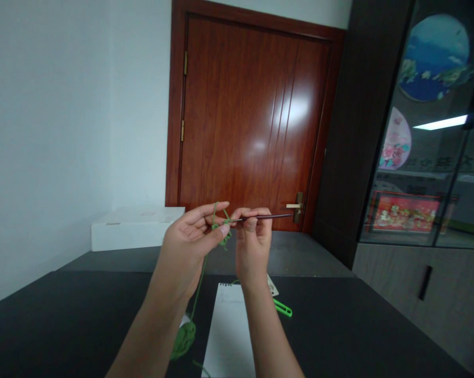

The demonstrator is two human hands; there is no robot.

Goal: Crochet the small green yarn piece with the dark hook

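Between the thumb and fingers of my left hand [193,227] is a small piece of green crochet [224,240]. Green yarn loops over that hand's raised index finger, and a strand runs down to the ball of green yarn [184,340] on the table. My right hand [254,239] pinches a crochet hook [266,216] with a dark handle and a thin metal shaft. The hook lies nearly level, its tip at the crochet piece by my left thumb. Whether the tip is inside a stitch is too small to tell.
Below my hands, a white spiral notepad [229,331] lies on the black table [331,325]. A bright green plastic tool [283,308] and a card [272,286] are partly behind my right forearm. A white box [130,228] stands at the back left, before a brown door [253,115].
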